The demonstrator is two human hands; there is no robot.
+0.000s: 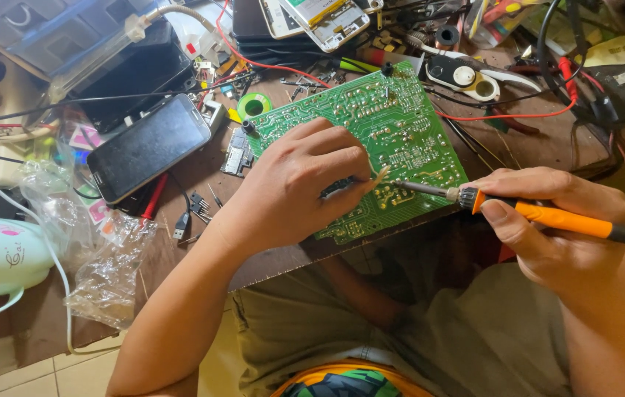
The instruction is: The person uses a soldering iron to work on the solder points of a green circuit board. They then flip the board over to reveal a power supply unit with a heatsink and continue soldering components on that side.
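Head view: green circuit board [371, 132] solder-side up, tilted over front edge of worktop [180, 250]. Left hand [294, 184] pressing on board, fingers pinched together on thin solder wire [380, 175]. Right hand [548, 228] clamped on orange soldering iron [540, 213], tip at joint. Risk, likely: hot tip very near fingertips, burn; board slip off edge. Phone [147, 147], cutters [474, 77], red wires [504, 114] crowding; free room only toward lap.
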